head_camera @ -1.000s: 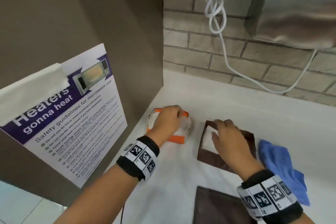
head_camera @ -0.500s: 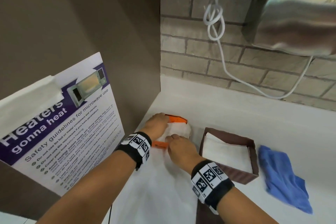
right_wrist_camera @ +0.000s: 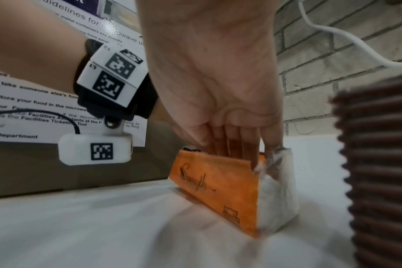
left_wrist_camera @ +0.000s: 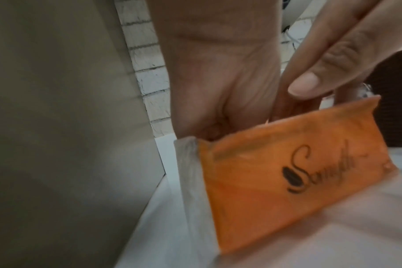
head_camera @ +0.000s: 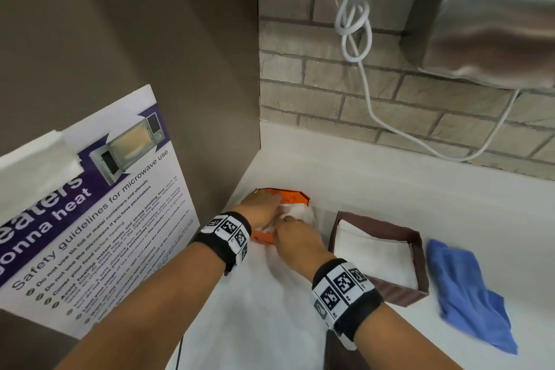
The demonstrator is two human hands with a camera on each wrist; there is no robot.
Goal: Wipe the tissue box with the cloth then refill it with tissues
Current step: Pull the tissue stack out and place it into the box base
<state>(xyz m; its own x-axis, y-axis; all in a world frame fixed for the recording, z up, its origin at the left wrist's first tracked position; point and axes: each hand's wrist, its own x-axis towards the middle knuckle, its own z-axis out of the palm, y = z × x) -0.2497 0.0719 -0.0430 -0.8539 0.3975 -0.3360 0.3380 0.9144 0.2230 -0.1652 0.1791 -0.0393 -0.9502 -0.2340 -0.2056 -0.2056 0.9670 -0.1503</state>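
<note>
White desk (head_camera: 375, 186), near to far. Nearest, at the bottom edge, a flat dark brown piece (head_camera: 339, 354), only partly in frame. Beyond it the brown tissue box (head_camera: 390, 290), open at the top, ribbed sides, long axis running near-left to far-right; a white stack of tissues (head_camera: 372, 252) lies flat inside and nearly fills it. Just right of the box a blue cloth (head_camera: 468, 288) lies crumpled on the desk, apart from both hands.

Left of the box, in the far-left corner against the grey panel, an orange tissue pack (head_camera: 295, 197) with black script lettering, white tissue showing at its ends and top. Right hand (head_camera: 295, 239) reaches into the pack's top, fingers straight down among the tissues; whether they pinch any, cannot tell. Left hand (head_camera: 259, 209) is at the pack's far-left side, fingertips hidden inside it; grip unclear.

Left wall: microwave safety poster (head_camera: 99, 207). Far wall: brick, a looped white cable (head_camera: 356, 27), a steel fixture (head_camera: 492, 18).
</note>
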